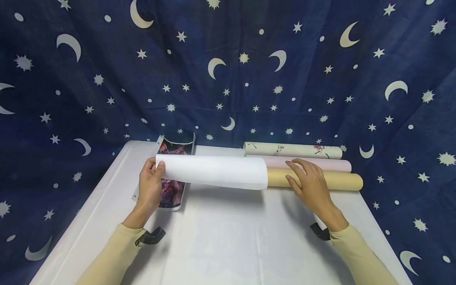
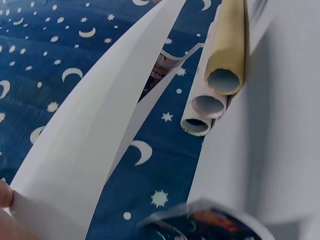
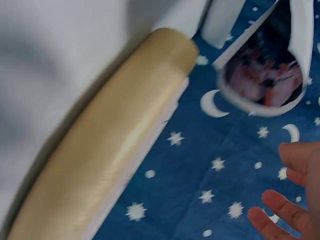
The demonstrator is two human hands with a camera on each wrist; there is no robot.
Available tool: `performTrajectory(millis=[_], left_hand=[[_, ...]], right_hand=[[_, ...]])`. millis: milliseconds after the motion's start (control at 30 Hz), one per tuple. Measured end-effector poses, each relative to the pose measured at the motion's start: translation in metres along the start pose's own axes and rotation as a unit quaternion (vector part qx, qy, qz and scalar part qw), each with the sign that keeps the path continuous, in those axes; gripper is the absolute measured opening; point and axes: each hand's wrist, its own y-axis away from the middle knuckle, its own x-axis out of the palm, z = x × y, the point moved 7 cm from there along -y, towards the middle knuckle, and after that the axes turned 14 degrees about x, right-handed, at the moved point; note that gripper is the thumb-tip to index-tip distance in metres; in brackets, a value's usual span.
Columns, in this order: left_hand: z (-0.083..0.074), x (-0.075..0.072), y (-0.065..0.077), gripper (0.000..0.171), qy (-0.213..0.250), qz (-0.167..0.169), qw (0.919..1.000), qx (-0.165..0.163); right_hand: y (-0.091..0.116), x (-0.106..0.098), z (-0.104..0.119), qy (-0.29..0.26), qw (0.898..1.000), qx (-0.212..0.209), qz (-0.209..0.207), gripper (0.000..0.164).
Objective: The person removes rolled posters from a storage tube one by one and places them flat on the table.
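Note:
My left hand (image 1: 154,176) pinches the left edge of a large poster (image 1: 213,171). The poster curls over with its white back up, and its printed side (image 1: 171,193) shows under my hand. My right hand (image 1: 304,178) lies open with straight fingers on a tan paper roll (image 1: 342,181), just right of the poster's free edge. In the left wrist view the white sheet (image 2: 85,150) arches past my fingertip (image 2: 4,195). The right wrist view shows the tan roll (image 3: 115,150) and my spread fingers (image 3: 290,212) off its surface.
A pink roll (image 1: 320,164) and a floral cream roll (image 1: 292,150) lie behind the tan one; their open ends (image 2: 209,105) show at the table's side. The white table (image 1: 228,237) stands before a dark blue star-and-moon cloth (image 1: 228,79).

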Motion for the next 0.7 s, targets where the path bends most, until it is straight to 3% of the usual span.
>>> performTrajectory(millis=[367,700], left_hand=[[-0.006,0.034,0.009,0.029,0.026,0.019,0.9988,0.037],[-0.012,0.056,0.016,0.028,0.025,0.030,0.9977,0.056]], right_hand=[[0.001,-0.021,0.047,-0.045,0.998,-0.037,-0.024,0.041],[0.011,-0.021,0.080,-0.039,0.995,-0.090,-0.031,0.045]])
